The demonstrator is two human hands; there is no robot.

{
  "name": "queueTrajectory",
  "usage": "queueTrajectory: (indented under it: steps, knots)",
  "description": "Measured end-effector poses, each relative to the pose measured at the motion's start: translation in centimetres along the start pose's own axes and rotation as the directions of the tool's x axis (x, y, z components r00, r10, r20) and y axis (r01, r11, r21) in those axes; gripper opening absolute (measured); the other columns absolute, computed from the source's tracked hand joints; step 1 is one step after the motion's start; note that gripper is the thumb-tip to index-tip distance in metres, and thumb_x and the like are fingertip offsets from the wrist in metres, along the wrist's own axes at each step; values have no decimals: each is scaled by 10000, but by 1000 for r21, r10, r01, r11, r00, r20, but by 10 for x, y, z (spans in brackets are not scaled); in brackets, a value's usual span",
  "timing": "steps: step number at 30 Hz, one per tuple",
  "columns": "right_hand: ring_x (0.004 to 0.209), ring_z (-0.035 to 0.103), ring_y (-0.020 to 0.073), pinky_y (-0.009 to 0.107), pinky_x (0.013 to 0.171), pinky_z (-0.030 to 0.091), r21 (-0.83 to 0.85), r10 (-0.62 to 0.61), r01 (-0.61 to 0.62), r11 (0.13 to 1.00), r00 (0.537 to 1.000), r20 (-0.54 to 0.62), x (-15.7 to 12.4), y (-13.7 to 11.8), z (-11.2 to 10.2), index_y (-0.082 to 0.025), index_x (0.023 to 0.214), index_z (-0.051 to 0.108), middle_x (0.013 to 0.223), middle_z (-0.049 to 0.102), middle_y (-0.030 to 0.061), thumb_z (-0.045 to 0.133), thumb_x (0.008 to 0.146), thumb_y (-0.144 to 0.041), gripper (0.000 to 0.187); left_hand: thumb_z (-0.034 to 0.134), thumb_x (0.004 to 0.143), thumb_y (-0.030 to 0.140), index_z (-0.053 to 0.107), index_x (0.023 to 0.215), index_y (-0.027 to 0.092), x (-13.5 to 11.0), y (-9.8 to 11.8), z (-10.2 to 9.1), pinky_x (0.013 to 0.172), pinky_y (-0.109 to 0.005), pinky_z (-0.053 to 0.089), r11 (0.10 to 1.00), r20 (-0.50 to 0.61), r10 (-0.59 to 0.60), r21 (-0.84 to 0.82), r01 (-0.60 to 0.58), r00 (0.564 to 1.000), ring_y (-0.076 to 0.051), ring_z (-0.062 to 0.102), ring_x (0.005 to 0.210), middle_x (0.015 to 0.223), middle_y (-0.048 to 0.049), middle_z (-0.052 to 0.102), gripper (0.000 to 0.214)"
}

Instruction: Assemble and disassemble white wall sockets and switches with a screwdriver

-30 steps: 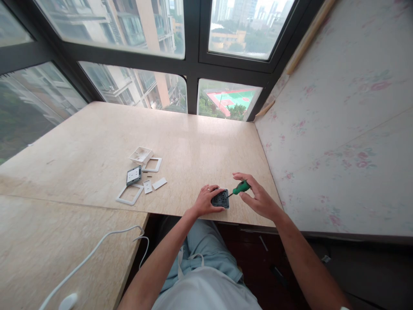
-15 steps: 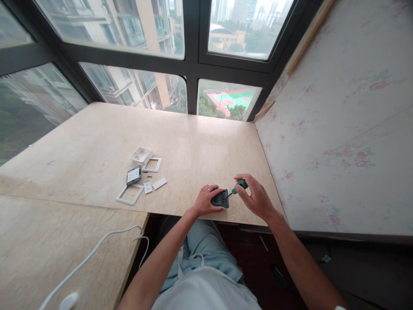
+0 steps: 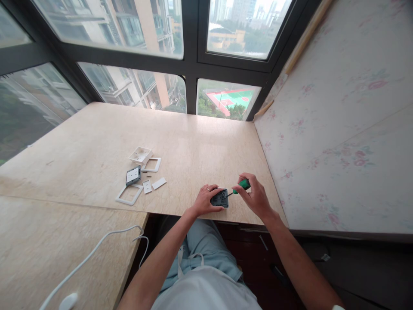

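Dark module (image 3: 222,199) partly behind the left hand (image 3: 204,202)

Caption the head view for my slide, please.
Left hand grips a dark module; right hand holds a green screwdriver to it.

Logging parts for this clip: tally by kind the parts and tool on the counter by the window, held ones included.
Open white box: 1
White square frames: 2
Small white rectangular pieces: 2
Thin dark pieces: 2
Square modules: 2, one in the left hand
Green-handled screwdriver: 1, in the right hand
Total: 10
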State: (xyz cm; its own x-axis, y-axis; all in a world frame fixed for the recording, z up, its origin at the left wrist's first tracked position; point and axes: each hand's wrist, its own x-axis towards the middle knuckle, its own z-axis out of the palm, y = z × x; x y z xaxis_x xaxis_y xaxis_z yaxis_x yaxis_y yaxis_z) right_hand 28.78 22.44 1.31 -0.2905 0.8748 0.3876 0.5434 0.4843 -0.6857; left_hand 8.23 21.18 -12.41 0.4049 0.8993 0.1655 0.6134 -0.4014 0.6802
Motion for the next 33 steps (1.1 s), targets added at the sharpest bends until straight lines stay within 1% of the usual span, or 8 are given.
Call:
queueTrajectory:
  steps: [3,7,10,15,18,23,26,33]
  knots:
    - [819,620,190,374,798,512,73,34,-37,997,999,41,-3,0,-1,-233,1107,500,978,623,67,542,922,-427,271,774,651,565,512,1351,299,0,0,0,1144,-493,226,1000,1,9,1,-9,1000,-296,484,1239,1324,-78,533,794]
    - [1138,573,213,417,954,488,355,64,-133,925,978,199,-4,-1,-8,-260,1208,468,1271,561,96,486,948,-371,283,770,660,567,516,1352,281,0,0,0,1145,-487,229,1000,-7,15,1,-15,1000,-291,481,1241,1324,-81,532,791]
    - [1179,565,219,416,968,492,459,40,-171,872,959,281,-2,-2,-9,-253,1176,492,1281,561,100,534,933,-360,269,766,663,568,521,1348,282,0,1,-1,1143,-490,227,1000,-8,17,-6,-17,1000,-296,478,1242,1320,-87,536,782]
    - [815,625,190,352,779,532,173,53,-73,982,992,117,-1,1,-2,-223,1055,519,904,624,44,689,828,-441,358,771,661,553,523,1342,280,0,2,-2,1144,-493,222,1000,-7,10,-22,-10,1000,-292,479,1240,1323,-89,534,774]
    - [760,600,183,353,745,525,68,10,-13,998,998,54,-2,3,2,-227,1123,456,884,599,38,654,846,-477,423,767,664,561,520,1343,290,0,1,-2,1143,-493,221,1000,-3,5,-27,-6,1000,-290,477,1243,1325,-84,534,771]
    - [1075,591,212,418,933,496,223,33,-68,972,987,157,-8,1,2,-251,1215,444,1227,560,105,445,969,-432,306,768,660,575,513,1350,292,1,0,-2,1139,-490,226,999,6,13,-30,-13,1000,-292,479,1246,1326,-84,533,788]
    - [1186,555,219,445,986,483,336,38,-88,938,988,151,-10,0,2,-272,1297,394,1346,509,113,467,965,-412,368,766,665,570,505,1357,313,1,1,-2,1136,-495,232,1000,10,12,-22,-12,1000,-295,478,1247,1334,-75,529,783]
    - [793,648,178,357,771,549,163,-15,7,987,999,43,-3,-2,2,-248,1113,529,916,644,38,620,896,-373,267,764,663,583,517,1347,288,1,0,-2,1128,-487,251,1000,4,21,-21,-21,1000,-294,482,1241,1323,-82,536,785]
